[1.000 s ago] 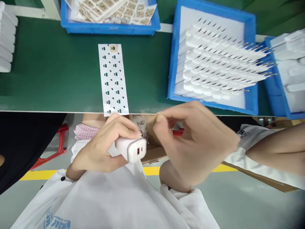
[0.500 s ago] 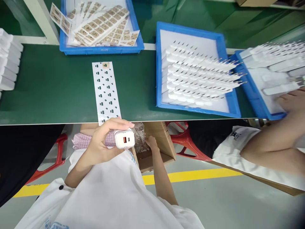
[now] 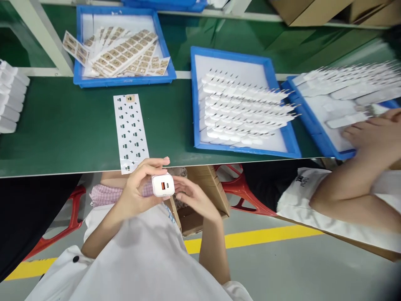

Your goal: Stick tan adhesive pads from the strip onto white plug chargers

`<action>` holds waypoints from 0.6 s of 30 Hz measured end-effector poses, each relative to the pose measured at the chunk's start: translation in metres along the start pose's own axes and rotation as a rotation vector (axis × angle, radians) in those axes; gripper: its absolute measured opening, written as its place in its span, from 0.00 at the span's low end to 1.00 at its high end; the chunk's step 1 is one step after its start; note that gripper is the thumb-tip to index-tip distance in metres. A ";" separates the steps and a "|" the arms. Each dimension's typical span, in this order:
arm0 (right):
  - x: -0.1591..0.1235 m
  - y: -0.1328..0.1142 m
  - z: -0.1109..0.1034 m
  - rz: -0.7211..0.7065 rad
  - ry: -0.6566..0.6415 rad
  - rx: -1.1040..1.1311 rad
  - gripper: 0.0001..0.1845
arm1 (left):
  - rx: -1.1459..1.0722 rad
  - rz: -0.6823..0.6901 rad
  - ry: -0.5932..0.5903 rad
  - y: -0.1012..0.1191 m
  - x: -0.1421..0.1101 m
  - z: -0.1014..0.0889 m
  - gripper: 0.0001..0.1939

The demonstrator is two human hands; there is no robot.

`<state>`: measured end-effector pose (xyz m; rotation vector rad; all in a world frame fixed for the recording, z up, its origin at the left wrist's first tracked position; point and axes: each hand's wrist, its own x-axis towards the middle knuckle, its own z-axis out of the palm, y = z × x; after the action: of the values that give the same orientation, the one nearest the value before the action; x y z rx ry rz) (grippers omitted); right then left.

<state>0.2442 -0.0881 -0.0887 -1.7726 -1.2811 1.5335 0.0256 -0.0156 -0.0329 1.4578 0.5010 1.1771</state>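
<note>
My left hand (image 3: 135,190) is closed around a white USB charger (image 3: 163,185), thumb below and fingers above. The face with an orange port and a smaller port points up toward me. Just right of the charger is my right hand (image 3: 198,200), its fingers stretched out and apart, with the tips close to the charger's side. Whether they touch it I cannot tell. Behind my left hand, a white sheet (image 3: 130,133) with rows of small dark cut-outs lies on the green table (image 3: 166,117). One tan sticker remains at its top.
A blue tray (image 3: 125,82) holds several tan sticker sheets. Another blue tray (image 3: 197,104) holds rows of white parts with metal pins. A co-worker's hand (image 3: 372,129) reaches into the right-hand blue tray (image 3: 316,133). Below the table edge stands a cardboard box (image 3: 213,188).
My right hand has come up from the cardboard box to the charger's right side. My left hand keeps its hold on the charger. The view has shifted slightly.
</note>
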 end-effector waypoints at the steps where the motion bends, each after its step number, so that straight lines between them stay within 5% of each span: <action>1: -0.008 -0.012 0.008 -0.127 0.040 0.057 0.38 | -0.043 -0.051 -0.010 -0.002 -0.001 0.003 0.24; 2: -0.013 -0.023 0.016 -0.311 0.113 0.135 0.41 | -0.092 -0.098 -0.027 -0.003 -0.001 0.007 0.23; 5: -0.018 -0.049 0.030 -0.674 0.337 0.220 0.26 | -0.186 -0.193 -0.096 -0.007 0.000 0.021 0.22; 10: -0.017 -0.060 0.005 -0.730 0.534 0.058 0.26 | -0.184 -0.410 -0.182 -0.012 0.014 0.049 0.24; 13: -0.015 -0.050 -0.058 -0.661 0.804 -0.027 0.26 | -0.122 -0.492 -0.229 -0.010 0.024 0.054 0.30; 18: 0.000 -0.047 -0.224 -0.435 1.413 -0.139 0.25 | 0.114 -0.411 -0.069 0.001 0.023 0.018 0.19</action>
<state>0.4385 -0.0169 0.0100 -1.7985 -0.8481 -0.1889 0.0501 -0.0059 -0.0206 1.4012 0.7873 0.7807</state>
